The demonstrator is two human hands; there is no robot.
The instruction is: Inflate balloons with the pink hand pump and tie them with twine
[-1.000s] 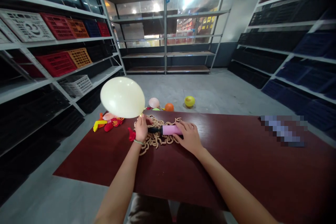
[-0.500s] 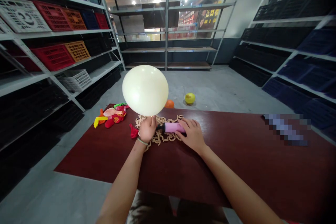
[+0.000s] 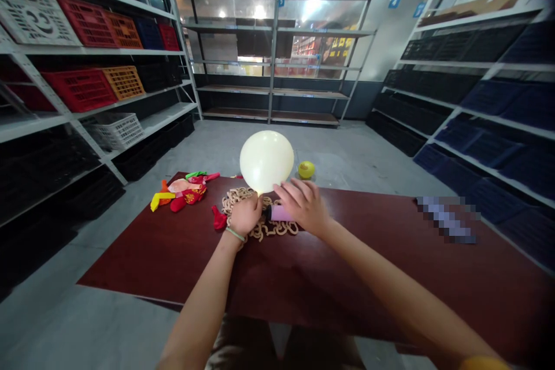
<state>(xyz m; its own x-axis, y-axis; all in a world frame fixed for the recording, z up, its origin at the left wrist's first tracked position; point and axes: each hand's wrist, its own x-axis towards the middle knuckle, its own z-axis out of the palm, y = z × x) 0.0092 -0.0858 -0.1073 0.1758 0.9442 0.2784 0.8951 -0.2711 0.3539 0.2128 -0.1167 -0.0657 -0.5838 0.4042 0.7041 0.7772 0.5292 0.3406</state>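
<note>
My left hand (image 3: 245, 215) is closed around the neck of an inflated pale yellow balloon (image 3: 266, 161), which stands upright above it. My right hand (image 3: 303, 204) hovers just right of the balloon's neck with fingers spread and open, above a pink hand pump (image 3: 281, 214) lying on a pile of beige rope (image 3: 255, 214). All of this sits on a dark red table (image 3: 390, 277).
Uninflated coloured balloons (image 3: 184, 193) lie on the table's far left, a red one (image 3: 219, 218) beside my left wrist. A yellow balloon (image 3: 306, 169) rests on the floor beyond. Shelves with crates (image 3: 87, 87) line the left, dark shelves the right. A blurred object (image 3: 446, 218) lies at right.
The balloon has swung from the left to upright and lower. My right hand has lifted off the pump and moved up towards the balloon's neck.
</note>
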